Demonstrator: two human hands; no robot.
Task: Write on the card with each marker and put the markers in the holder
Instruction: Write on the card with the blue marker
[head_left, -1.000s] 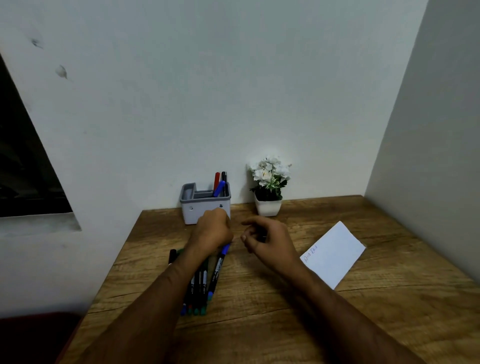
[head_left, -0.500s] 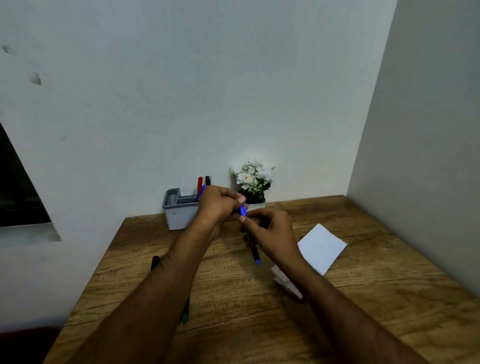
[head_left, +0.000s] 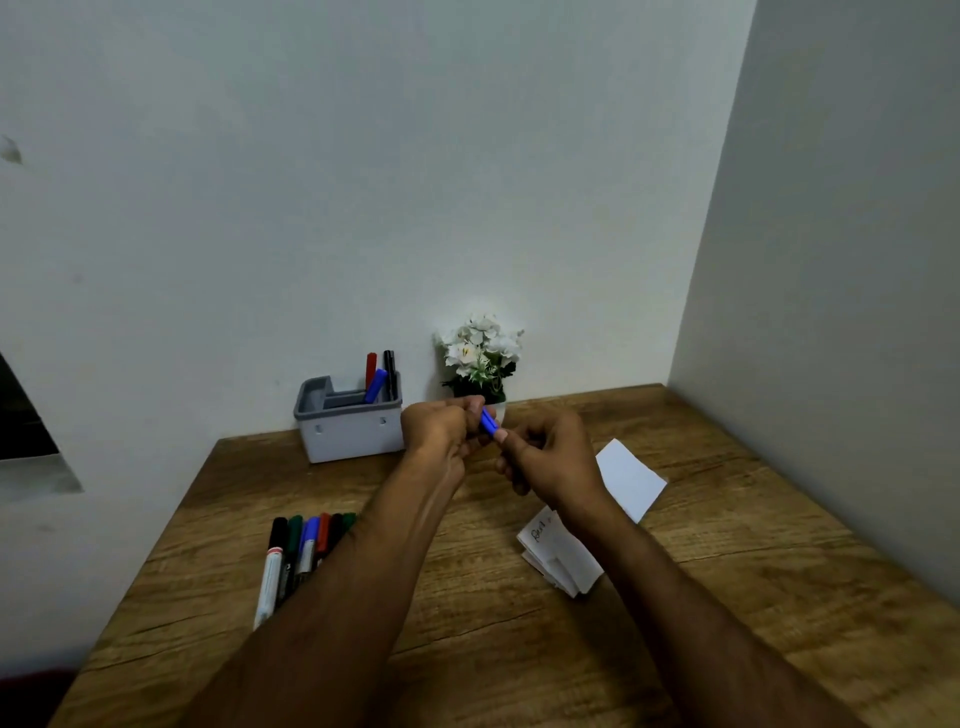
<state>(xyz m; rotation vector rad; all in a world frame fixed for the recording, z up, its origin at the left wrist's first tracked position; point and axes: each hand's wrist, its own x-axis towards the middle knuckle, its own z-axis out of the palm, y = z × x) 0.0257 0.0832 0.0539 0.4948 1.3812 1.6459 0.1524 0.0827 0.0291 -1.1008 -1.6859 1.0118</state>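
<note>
Nearest, under the left forearm, a row of markers lies on the wooden table, and the white card with writing lies under the right wrist. Above them the left hand and right hand together grip a blue marker. Beyond the left hand stands the grey holder with three markers, a small flower pot behind the hands.

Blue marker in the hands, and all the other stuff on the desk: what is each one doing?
Blue marker: held by both hands.
Left hand: grips its cap end.
Right hand: grips its barrel.
Holder: upright, three markers inside.
Card: flat on desk, some writing.
Markers on desk: lying capped in a row.
</note>
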